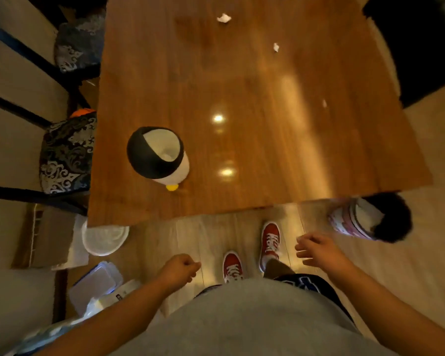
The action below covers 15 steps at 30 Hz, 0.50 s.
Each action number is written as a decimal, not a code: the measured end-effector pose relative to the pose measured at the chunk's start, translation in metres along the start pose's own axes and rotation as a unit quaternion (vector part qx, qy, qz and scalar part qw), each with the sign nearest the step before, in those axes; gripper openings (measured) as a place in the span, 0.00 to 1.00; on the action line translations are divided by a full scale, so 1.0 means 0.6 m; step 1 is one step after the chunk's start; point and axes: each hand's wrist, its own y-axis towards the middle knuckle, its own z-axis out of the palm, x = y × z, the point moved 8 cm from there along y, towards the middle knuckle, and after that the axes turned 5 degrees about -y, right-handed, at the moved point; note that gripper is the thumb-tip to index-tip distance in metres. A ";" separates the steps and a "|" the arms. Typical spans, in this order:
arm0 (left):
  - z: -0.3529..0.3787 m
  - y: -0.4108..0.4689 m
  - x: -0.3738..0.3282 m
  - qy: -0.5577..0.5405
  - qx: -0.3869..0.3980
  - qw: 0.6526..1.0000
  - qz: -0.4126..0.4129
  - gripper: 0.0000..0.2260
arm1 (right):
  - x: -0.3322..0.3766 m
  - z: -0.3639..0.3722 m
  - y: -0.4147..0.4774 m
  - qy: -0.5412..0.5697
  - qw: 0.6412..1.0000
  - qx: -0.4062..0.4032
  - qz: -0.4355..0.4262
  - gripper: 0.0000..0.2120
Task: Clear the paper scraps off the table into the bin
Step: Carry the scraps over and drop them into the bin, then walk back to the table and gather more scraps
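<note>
A small white bin (156, 156) with a black rim band stands on the glossy wooden table (254, 150), near its front left. A crumpled white paper scrap (224, 18) lies at the far middle of the table. A smaller scrap (276, 47) lies to its right and nearer. A tiny pale scrap (324, 103) rests toward the right edge. My left hand (179, 269) hangs below the table's front edge, fingers curled in, nothing seen in it. My right hand (316, 249) hangs over the floor, fingers loosely bent and apart, holding nothing.
A yellow piece (172, 187) sticks out at the bin's base. Two chairs with patterned cushions (67, 155) stand along the table's left side. Plastic containers (104, 238) and bags lie on the floor at left. A pink-and-white bin (355, 219) stands on the floor at right.
</note>
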 end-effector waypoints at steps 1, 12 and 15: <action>0.013 0.004 -0.001 0.034 0.011 0.999 -0.003 0.12 | -0.045 -0.015 -0.014 0.016 0.999 -0.015 0.027 0.06; 0.297 -0.016 -0.165 0.244 0.098 0.961 0.088 0.10 | -0.563 -0.131 -0.242 0.225 0.927 -0.173 0.244 0.11; 0.431 -0.041 -0.198 0.265 0.137 0.949 0.099 0.07 | -0.688 -0.138 -0.311 0.275 0.898 -0.186 0.290 0.09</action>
